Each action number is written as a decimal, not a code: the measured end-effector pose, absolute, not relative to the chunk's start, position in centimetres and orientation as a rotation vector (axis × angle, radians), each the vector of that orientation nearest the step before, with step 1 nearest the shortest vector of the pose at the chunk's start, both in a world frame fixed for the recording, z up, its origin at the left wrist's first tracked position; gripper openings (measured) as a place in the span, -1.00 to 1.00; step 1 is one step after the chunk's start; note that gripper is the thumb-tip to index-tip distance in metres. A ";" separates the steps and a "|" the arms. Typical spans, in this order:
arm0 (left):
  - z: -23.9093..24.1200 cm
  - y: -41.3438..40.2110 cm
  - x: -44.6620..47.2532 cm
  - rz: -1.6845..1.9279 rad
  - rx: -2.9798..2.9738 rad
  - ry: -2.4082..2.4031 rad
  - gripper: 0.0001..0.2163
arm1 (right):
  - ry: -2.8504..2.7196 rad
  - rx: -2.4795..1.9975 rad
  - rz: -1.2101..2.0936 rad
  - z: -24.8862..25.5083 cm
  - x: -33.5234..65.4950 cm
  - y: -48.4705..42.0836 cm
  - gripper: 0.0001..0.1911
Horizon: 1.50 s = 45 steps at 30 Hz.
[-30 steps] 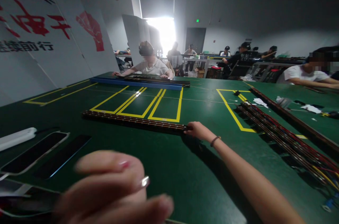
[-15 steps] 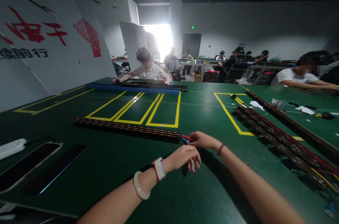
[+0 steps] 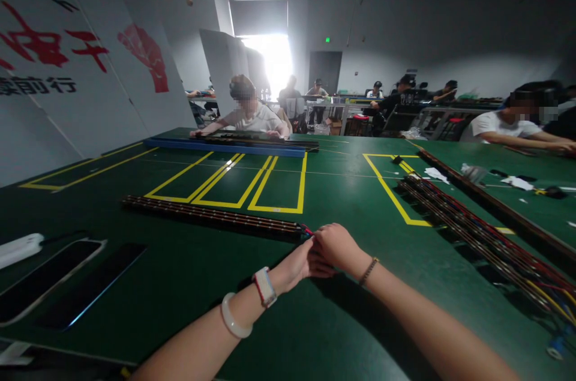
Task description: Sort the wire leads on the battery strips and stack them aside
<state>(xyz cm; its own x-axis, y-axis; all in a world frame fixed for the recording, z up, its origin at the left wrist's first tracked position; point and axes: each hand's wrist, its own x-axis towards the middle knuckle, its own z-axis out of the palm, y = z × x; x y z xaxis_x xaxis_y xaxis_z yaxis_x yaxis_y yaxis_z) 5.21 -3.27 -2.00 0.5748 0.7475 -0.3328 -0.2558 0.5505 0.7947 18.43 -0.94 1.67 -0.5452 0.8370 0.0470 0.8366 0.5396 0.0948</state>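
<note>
White block: near the left edge of the green desk (image 3: 202, 291), a plug-strip shape (image 3: 20, 249) with a dark cable.
Dark slabs: a pale-rimmed one (image 3: 47, 279) and a plain one (image 3: 96, 285), side by side toward the near left corner.
Strip bundle (image 3: 211, 215): dark, lying lengthwise mid-desk, on the near side of the yellow tape (image 3: 303, 183).
Blue rail (image 3: 225, 147): along the far edge, before a seated person (image 3: 258, 117).
Left hand (image 3: 297, 264): touching the right; fingertips partly covered, grip cannot be told.
Wires (image 3: 307, 229): leaving the bundle's right end toward both hands.
Right hand (image 3: 337, 246): fingers bent together at the wires, tips hidden; cannot tell whether they clamp.
Wired bundle (image 3: 477, 237): slanting toward the right edge.
</note>
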 end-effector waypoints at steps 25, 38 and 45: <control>-2.9 -2.4 4.7 0.710 0.582 0.748 -0.66 | 2.705 1.532 0.060 1.9 17.7 -3.3 -0.82; -2.9 -2.3 4.2 0.601 0.653 0.703 -0.54 | 2.967 1.712 -0.113 1.0 22.1 2.8 -0.77; -2.2 -1.9 3.5 0.462 0.569 0.659 -0.51 | 3.237 1.641 -0.029 -3.7 22.2 4.5 -0.74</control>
